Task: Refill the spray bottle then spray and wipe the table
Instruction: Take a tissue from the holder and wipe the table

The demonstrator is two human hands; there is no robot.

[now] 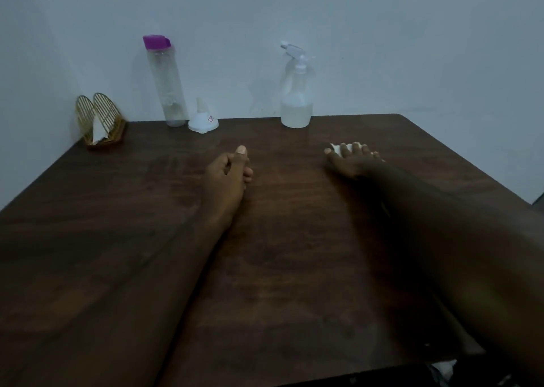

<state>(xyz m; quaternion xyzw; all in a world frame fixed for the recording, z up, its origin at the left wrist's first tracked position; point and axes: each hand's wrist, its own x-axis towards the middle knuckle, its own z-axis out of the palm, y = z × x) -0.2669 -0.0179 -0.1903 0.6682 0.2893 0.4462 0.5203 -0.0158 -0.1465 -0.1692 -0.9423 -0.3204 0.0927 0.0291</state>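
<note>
A clear spray bottle (295, 92) with a white trigger head stands at the back of the dark wooden table (147, 254), holding pale liquid in its lower part. My right hand (351, 160) lies flat on the table in front of it, pressing a white tissue (341, 149) that shows between the fingers. My left hand (228, 175) rests on the table's middle in a loose fist with the thumb out, holding nothing. A tall clear water bottle (167, 83) with a purple cap stands at the back left, and a white funnel (203, 117) sits upside down beside it.
A gold wire napkin holder (101, 120) with a white napkin stands at the table's back left corner. A pale wall runs behind the table. The table's right edge falls away at the far right.
</note>
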